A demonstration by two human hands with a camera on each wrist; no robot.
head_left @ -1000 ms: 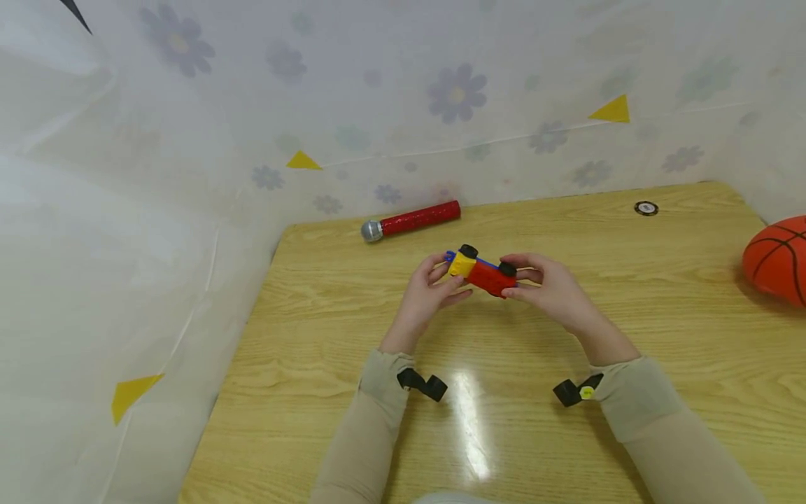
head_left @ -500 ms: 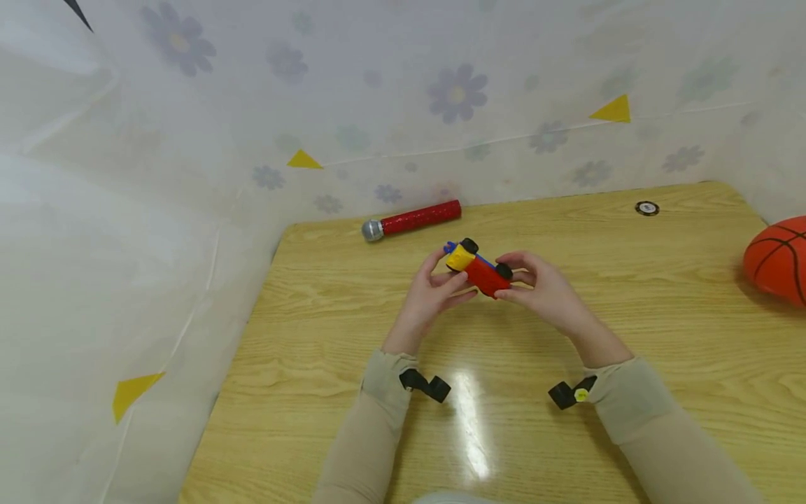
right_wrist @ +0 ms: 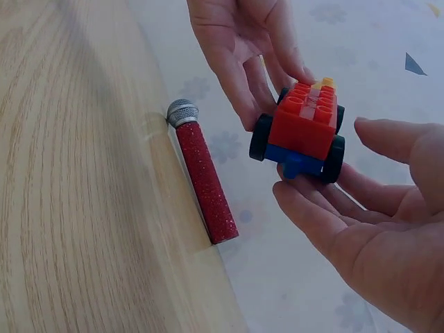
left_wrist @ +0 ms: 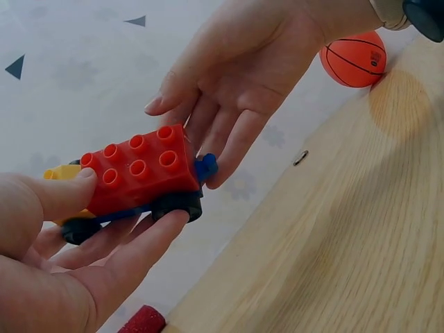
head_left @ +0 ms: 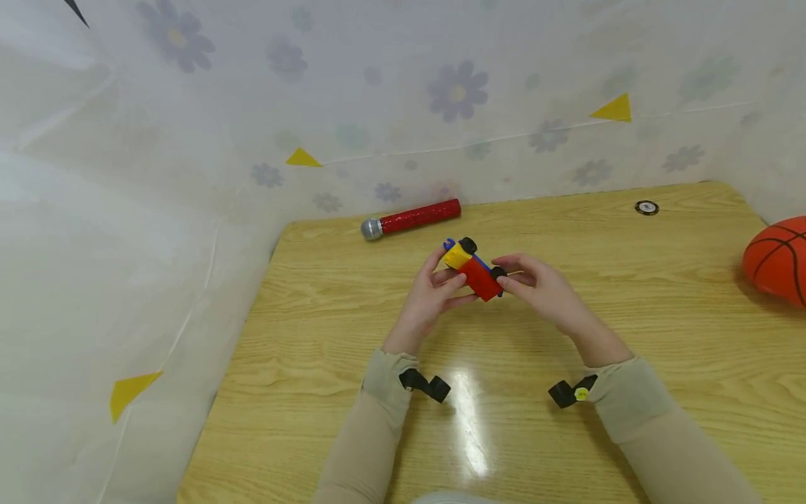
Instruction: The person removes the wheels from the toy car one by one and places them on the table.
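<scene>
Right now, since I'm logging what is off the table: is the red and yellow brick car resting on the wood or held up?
Held up: the red and yellow brick car sits between the left hand and right hand, above the wooden table.

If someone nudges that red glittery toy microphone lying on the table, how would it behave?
The microphone is a smooth cylinder lying on its side, so it would probably roll. It lies at the table's far edge against the curtain, which may stop it. It looks like a light toy, likely stiff.
</scene>
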